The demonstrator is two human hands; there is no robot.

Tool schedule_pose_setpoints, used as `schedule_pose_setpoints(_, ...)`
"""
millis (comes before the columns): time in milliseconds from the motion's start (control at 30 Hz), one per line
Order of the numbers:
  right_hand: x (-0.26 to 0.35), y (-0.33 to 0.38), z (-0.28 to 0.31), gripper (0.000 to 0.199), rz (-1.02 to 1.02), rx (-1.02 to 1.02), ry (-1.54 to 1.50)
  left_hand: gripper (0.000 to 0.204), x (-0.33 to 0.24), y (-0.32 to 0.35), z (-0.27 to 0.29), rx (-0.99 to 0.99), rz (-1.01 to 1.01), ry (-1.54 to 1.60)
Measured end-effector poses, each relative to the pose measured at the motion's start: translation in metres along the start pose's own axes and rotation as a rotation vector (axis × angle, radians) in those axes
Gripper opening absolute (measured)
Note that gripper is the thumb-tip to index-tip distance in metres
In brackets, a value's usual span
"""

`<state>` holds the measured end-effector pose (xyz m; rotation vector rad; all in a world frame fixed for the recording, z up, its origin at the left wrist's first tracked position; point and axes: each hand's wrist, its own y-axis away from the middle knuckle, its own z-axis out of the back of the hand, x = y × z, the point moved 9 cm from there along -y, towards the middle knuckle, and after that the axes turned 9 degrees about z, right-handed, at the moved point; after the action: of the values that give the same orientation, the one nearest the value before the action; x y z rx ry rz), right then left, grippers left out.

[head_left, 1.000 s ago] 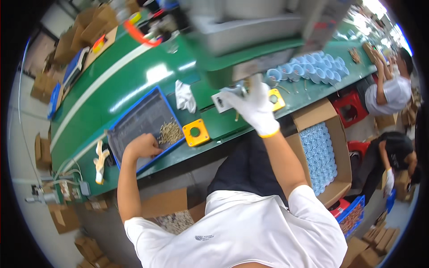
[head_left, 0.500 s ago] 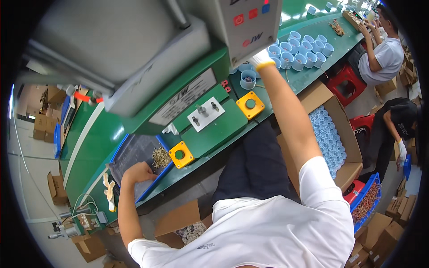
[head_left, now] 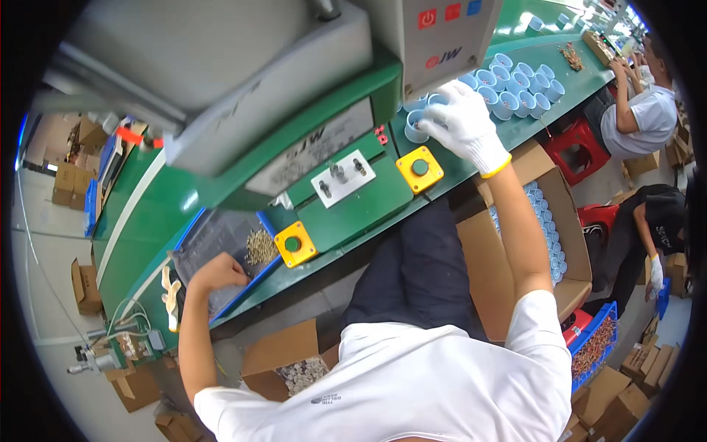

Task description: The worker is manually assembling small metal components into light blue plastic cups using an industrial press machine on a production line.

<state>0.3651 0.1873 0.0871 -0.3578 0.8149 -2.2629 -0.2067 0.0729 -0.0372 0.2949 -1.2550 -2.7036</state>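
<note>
The gloved right hand [head_left: 462, 121] is reaching to the far right, its fingers curling down over a light-blue plastic cup [head_left: 414, 127] at the near left edge of the cluster of blue cups [head_left: 515, 92] on the green worktable [head_left: 353, 214]; whether the cup is truly gripped cannot be told. The cup is lying directly beneath the fingertips, upright, mouth up. The bare left hand [head_left: 219, 271] is resting at the near left, fingers bent and touching the grey floor of the blue-rimmed tray [head_left: 221, 239], just beside a heap of small brass parts [head_left: 259, 247]; any part pinched there is hidden. Between the hands are sitting two yellow button boxes [head_left: 294, 244] [head_left: 420, 169] and the press fixture plate [head_left: 339, 177]. The grey machine housing [head_left: 442, 37] is overhanging the cups. A carton of blue cups [head_left: 545, 221] is standing to the right.
</note>
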Motion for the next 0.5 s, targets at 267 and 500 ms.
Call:
schedule_pose_setpoints(267, 0.050, 0.010, 0.028, 0.020, -0.182, -0.220, -0.285, 0.015, -0.010, 0.038, 0.000, -0.155, -0.283, 0.805)
schedule_pose_setpoints(500, 0.150, -0.034, 0.015, 0.067, -0.295, -0.470, -0.574, 0.014, -0.128, 0.052, -0.050, -0.178, -0.759, 1.445)
